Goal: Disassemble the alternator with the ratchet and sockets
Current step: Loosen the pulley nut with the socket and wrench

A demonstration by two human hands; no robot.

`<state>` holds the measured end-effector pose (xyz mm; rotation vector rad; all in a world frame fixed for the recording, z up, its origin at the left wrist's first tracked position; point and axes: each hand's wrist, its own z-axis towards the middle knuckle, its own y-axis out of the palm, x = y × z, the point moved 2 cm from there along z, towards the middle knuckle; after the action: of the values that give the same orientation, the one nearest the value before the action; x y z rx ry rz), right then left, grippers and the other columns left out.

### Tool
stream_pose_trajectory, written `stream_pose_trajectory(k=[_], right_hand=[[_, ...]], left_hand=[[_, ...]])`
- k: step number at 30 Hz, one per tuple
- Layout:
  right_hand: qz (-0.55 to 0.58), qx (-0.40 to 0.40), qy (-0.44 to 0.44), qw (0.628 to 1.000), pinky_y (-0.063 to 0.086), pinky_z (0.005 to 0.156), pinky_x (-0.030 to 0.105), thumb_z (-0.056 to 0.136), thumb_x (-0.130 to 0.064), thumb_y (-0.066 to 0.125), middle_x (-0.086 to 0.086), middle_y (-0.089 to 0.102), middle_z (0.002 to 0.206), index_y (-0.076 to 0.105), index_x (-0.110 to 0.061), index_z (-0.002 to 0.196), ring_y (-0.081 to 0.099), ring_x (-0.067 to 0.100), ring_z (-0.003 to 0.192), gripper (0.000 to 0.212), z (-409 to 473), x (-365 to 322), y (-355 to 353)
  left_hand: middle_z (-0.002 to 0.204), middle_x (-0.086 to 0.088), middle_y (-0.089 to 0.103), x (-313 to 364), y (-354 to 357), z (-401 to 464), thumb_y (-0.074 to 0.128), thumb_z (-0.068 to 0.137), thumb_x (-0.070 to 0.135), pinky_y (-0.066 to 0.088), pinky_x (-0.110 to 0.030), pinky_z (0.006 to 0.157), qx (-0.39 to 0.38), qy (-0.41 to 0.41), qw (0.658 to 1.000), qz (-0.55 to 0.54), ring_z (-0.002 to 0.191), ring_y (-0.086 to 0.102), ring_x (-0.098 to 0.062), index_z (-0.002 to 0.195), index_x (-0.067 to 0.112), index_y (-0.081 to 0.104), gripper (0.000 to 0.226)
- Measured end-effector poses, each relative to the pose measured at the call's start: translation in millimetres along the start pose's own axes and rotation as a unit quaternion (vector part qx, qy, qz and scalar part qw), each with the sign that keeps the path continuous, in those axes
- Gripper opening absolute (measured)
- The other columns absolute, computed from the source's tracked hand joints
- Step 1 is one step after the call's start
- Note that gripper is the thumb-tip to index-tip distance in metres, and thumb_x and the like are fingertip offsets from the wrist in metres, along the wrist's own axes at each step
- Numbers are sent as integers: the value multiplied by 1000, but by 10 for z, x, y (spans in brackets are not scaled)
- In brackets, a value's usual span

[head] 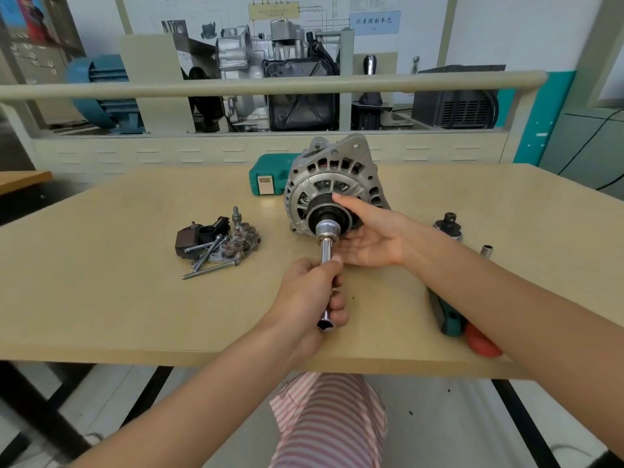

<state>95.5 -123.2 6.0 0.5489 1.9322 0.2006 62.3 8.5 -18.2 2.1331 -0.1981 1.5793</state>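
The alternator (332, 184) stands on edge at the centre of the counter (101, 265), pulley facing the camera, the ratchet (327, 251) seated on its hub. The left hand (312, 298) has its grip wrapped round the handle; the right hand (368, 236), fingers straight, braces the housing. Pull squarely, I'd judge; the socket and nut are hidden.
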Motion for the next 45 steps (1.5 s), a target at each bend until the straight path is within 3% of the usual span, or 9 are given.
stream_pose_trajectory(k=[6, 11, 16, 26, 31, 35, 37, 40, 45], right_hand=[[16, -39, 7, 999, 56, 71, 35, 73, -36, 74, 20, 68, 93, 53, 7, 114, 67, 27, 87, 63, 87, 8, -66], [22, -39, -14, 999, 58, 68, 34, 73, -34, 75, 17, 71, 86, 55, 3, 114, 71, 25, 75, 59, 139, 15, -77], [23, -35, -31, 999, 57, 55, 31, 78, -34, 72, 15, 67, 88, 57, 1, 114, 70, 23, 67, 53, 141, 29, -65], [37, -44, -34, 998, 58, 61, 31, 82, -33, 68, 21, 66, 99, 53, 6, 117, 68, 26, 80, 54, 90, 40, -82], [62, -79, -25, 995, 56, 69, 31, 89, -35, 58, 18, 65, 95, 54, 4, 118, 67, 24, 68, 49, 38, 65, -68], [89, -87, -27, 992, 39, 105, 31, 93, -34, 53, 20, 60, 119, 50, 5, 126, 59, 29, 107, 51, 18, 72, -55], [101, -91, -30, 990, 45, 98, 35, 93, -32, 53, 23, 58, 124, 49, 6, 126, 57, 31, 113, 51, 13, 76, -39], [104, -93, -32, 990, 48, 87, 38, 93, -33, 52, 24, 61, 110, 49, 8, 124, 61, 33, 98, 51, 3, 77, -23], [88, -98, -24, 991, 58, 64, 33, 94, -35, 49, 22, 63, 98, 53, 7, 118, 64, 30, 85, 48, 12, 76, -27]], left_hand=[[72, -5, 42, 100, -130, 34, 48, 98, 16, 24, -13, 32, 32, 59, 981, 180, 29, 31, -4, 86, 12, 43, 14], [73, -6, 44, 213, -25, 75, 38, 101, 20, 30, -14, 33, 50, 96, 963, 248, 26, 37, -4, 81, 15, 40, 20], [75, -6, 41, 101, 108, 94, 40, 101, 16, 31, -14, 32, 50, 72, 981, 172, 25, 36, -3, 83, 17, 37, 18], [49, 3, 35, -11, 92, 150, 40, 101, 25, 18, -10, 25, -44, -15, 992, -119, 25, 24, -2, 87, 11, 41, 19], [48, 1, 39, 0, 21, 96, 46, 94, 21, 31, -14, 26, -177, -148, 864, -446, 25, 35, -7, 83, -2, 56, 27], [55, 1, 41, -64, 83, 109, 51, 95, 34, 41, -13, 34, -101, -124, 930, -330, 35, 42, -6, 91, 6, 61, 30], [55, 1, 40, -53, 107, 114, 59, 91, 26, 38, -12, 32, -61, -101, 948, -295, 36, 40, -4, 88, 8, 55, 18], [51, -1, 49, -78, 104, 129, 65, 84, 6, 43, -14, 36, -8, -51, 974, -222, 41, 48, -5, 87, 5, 56, 9], [53, -2, 56, -62, 107, 112, 58, 93, 20, 53, -21, 44, -11, -64, 968, -244, 43, 61, -8, 77, 6, 59, 21]])
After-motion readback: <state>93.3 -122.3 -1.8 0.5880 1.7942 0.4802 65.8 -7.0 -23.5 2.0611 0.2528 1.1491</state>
